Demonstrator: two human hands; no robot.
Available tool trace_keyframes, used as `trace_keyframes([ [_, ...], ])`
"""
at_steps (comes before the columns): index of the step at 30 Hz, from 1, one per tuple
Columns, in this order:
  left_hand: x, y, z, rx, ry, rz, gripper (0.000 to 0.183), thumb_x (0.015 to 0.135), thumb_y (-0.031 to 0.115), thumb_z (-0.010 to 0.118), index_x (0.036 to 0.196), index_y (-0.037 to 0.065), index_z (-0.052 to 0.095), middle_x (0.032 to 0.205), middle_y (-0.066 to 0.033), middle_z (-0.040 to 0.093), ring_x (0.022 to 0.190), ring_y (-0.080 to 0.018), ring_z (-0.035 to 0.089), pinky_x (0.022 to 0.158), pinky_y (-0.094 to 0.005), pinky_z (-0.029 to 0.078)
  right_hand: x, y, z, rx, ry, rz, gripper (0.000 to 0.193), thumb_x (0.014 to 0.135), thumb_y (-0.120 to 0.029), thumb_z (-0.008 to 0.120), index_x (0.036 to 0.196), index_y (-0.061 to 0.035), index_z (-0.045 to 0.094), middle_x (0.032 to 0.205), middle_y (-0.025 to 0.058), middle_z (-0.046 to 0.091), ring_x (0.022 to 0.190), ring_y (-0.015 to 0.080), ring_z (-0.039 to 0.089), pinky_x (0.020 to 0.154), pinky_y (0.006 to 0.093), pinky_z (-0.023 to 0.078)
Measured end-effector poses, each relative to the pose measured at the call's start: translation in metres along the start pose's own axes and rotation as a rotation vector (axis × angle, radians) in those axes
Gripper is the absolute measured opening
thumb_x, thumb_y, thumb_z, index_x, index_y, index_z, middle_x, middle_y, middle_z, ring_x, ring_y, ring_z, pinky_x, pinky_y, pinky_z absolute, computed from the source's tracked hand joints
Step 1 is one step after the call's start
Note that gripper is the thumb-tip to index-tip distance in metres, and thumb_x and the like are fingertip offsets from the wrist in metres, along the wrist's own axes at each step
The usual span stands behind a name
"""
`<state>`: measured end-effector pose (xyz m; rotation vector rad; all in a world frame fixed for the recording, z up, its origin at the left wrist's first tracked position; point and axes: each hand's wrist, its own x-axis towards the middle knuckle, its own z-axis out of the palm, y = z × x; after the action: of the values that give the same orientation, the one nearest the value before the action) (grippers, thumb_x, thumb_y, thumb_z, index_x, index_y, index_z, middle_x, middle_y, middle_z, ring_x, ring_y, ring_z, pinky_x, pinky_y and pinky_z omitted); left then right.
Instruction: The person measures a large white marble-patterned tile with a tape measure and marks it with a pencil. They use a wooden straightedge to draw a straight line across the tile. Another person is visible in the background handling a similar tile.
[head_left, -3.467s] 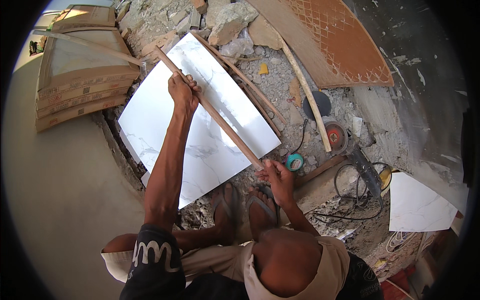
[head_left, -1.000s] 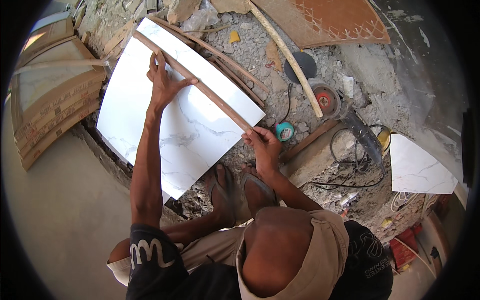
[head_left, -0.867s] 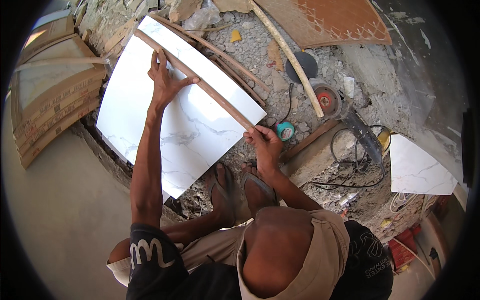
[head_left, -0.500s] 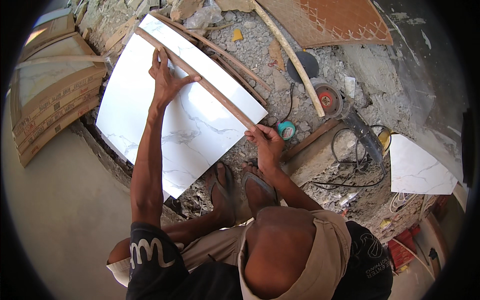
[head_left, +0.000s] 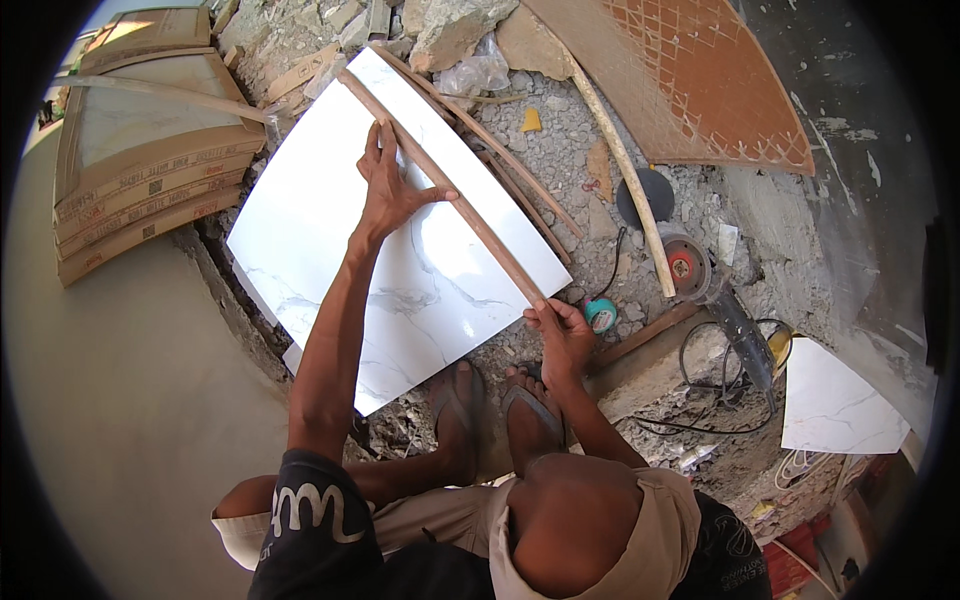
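Observation:
A large white marble-patterned tile [head_left: 330, 240] lies in front of me, its surface glossy and grey-veined. Across it, slanting from far left to near right, runs a narrow brown wooden strip [head_left: 470, 217]. My left hand [head_left: 390, 195] is spread over the tile, fingertips and thumb pressing against the strip's near side. At the tile's right edge, my right hand [head_left: 562, 335] pinches the strip's near end between thumb and fingers. Whether it also holds something small is hidden. A teal tape measure [head_left: 600, 315] rests on the rubble just right of that hand.
An angle grinder [head_left: 725, 305] with a coiled black cord lies at right, near a black disc [head_left: 645, 197] and a long pole [head_left: 625, 165]. Boxed tiles [head_left: 150, 180] are stacked at left. A cut tile piece [head_left: 840, 405] sits at right. My sandalled feet [head_left: 490, 405] stand close to the tile.
The whole view has shifted, so the scene appears further right and lower. Both hands keep about the same places on the strip and tile.

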<state>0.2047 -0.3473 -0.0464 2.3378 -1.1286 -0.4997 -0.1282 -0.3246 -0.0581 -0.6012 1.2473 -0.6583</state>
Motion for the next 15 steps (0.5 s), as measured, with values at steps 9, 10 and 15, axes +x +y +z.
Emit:
trace_keyframes([
  [9,-0.001,0.008,-0.011,0.075,-0.029,-0.004,0.130,0.041,0.062,0.098,0.151,0.018,0.045,0.159,-0.0293,0.014,0.138,-0.0493,0.024,0.109,-0.0619,0.040,-0.002,-0.004,0.002,-0.021,-0.018,0.001,0.014,0.095,-0.005,0.071,0.103,0.0051,0.065,0.091,0.0137,0.073,0.080,0.0168,0.072,0.073,0.0276,0.058],
  [10,-0.001,0.008,-0.011,0.057,-0.009,0.004,0.126,0.040,0.063,0.098,0.148,0.017,0.050,0.159,-0.0289,0.014,0.137,-0.0492,0.026,0.108,-0.0619,0.041,-0.002,-0.004,0.002,-0.015,-0.016,-0.003,0.014,0.095,-0.005,0.071,0.103,0.0050,0.065,0.091,0.0137,0.073,0.080,0.0168,0.071,0.073,0.0276,0.058],
  [15,-0.001,0.006,-0.011,0.054,0.020,0.045,0.118,0.042,0.063,0.098,0.141,0.016,0.054,0.158,-0.0269,0.016,0.136,-0.0492,0.028,0.105,-0.0622,0.045,-0.001,-0.002,0.000,-0.011,-0.024,-0.018,0.014,0.095,-0.005,0.071,0.103,0.0050,0.064,0.091,0.0140,0.073,0.079,0.0170,0.072,0.073,0.0273,0.059],
])
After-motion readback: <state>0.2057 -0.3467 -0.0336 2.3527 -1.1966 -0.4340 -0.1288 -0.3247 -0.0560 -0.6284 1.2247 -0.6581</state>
